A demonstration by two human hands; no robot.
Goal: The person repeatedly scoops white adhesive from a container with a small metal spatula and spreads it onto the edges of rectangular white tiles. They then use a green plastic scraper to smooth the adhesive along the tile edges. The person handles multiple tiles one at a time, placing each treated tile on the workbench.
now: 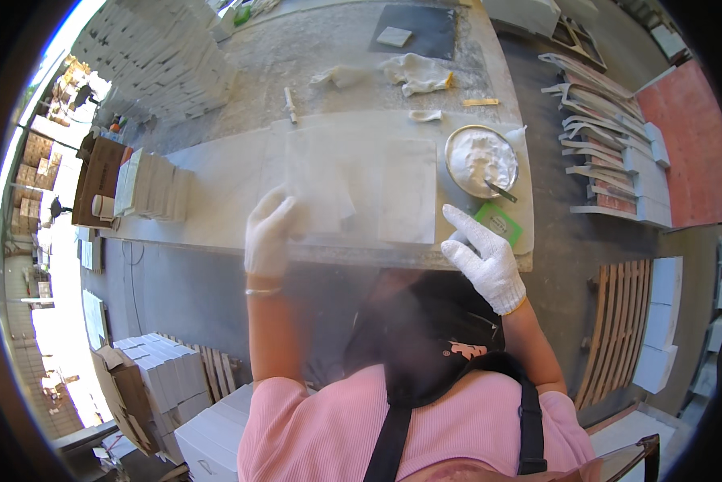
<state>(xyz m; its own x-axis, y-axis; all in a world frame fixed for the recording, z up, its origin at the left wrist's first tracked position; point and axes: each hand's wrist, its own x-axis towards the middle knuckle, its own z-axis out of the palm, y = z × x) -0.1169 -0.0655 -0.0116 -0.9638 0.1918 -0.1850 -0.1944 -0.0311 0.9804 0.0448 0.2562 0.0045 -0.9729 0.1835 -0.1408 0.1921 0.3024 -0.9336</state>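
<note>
My left hand [268,238], in a white knit glove, is at the near left edge of a pale, blurred flat tile [317,173]. Its thumb and fingers are closed on that edge, though haze softens the outline. To the right, a second white tile [407,189] lies flat on the worktable. My right hand [488,263], also gloved, hovers by the table's front edge with thumb and forefinger apart and nothing between them. Just beyond it are a green scraper card or pad [500,225] and a bowl of white paste [481,161] with a dark-handled tool [501,191] in it.
Crumpled gloves [417,74], a white marker-like stick [290,105] and a yellow strip [481,102] lie farther back. Tile stacks stand at the left [152,186] and far left [160,60]. On the right are a rack of white pieces [618,145] and a wooden pallet [615,333].
</note>
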